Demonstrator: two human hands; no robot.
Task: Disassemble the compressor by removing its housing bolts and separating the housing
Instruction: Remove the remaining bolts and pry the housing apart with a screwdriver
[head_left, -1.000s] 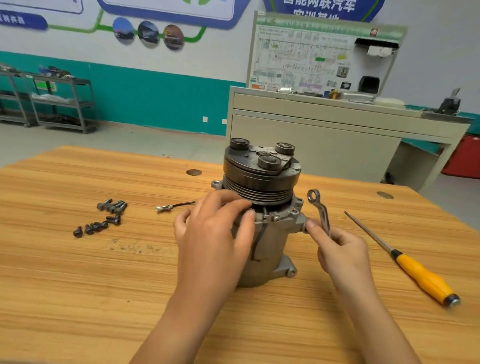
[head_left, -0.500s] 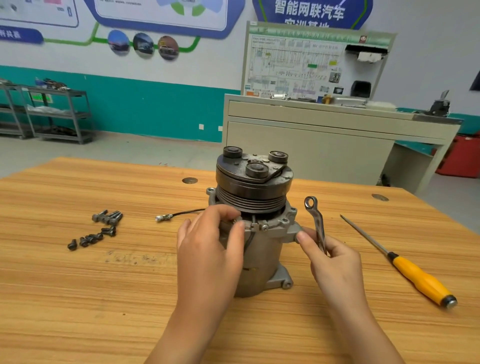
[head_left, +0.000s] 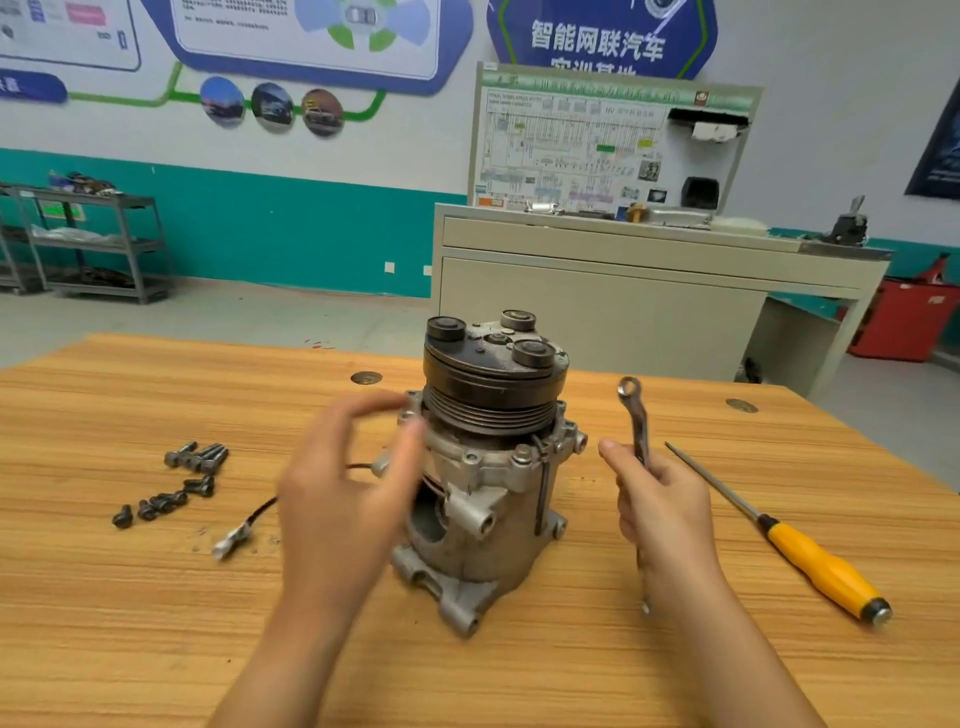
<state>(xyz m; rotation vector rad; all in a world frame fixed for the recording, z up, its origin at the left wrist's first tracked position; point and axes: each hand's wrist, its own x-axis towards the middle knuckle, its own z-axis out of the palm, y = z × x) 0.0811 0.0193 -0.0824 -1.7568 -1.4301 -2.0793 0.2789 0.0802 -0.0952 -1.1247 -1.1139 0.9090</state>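
Pulled the left hand back from around the compressor; blurred now, fingers loose and empty, close beside the pulley. Grips a ring wrench upright in the right hand, apart from the housing. Leaves the compressor standing upright on the wooden table, loose bolts well left, yellow-handled screwdriver right.

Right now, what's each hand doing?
Left hand: open, blurred, holding nothing, beside the grey metal compressor.
Right hand: gripping the silver metal ring spanner.
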